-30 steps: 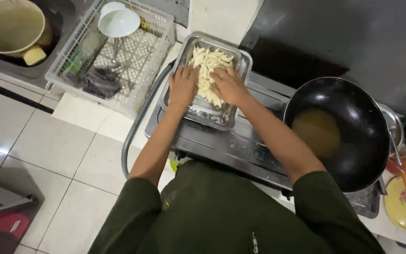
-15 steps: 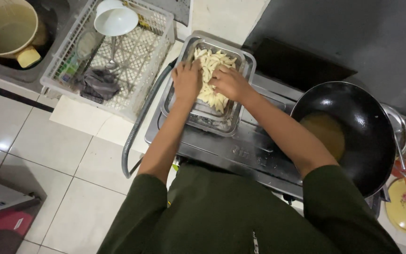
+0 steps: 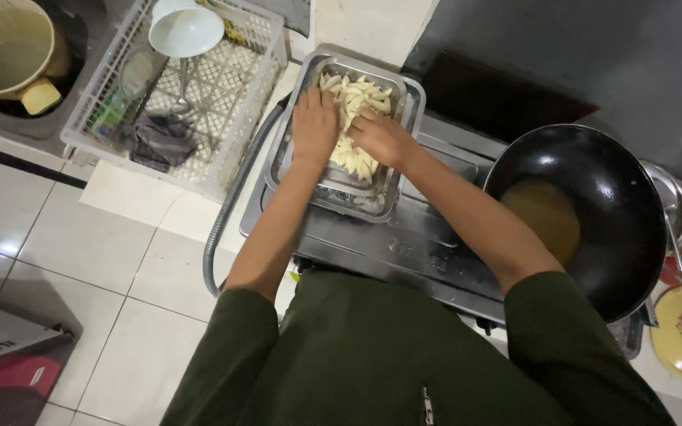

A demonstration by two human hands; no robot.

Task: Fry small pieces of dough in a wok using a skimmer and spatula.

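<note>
Steel gleams under my hands: a rectangular stainless-steel tray (image 3: 339, 193) sits on the metal stove top (image 3: 404, 244). My left hand (image 3: 314, 126) and right hand (image 3: 382, 138) lie flat, fingers spread, pressing on pale cut potato sticks (image 3: 354, 99) heaped inside it. Right of them a black round wok (image 3: 593, 197) holds yellowish oil; left stands a white plastic lattice basket (image 3: 222, 102).

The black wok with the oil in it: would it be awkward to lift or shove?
Probably. The black wok looks large and deep, so likely heavy. The yellowish oil pooled in it would likely slosh if tilted. Its rounded shape suggests it could rock when pushed.
</note>
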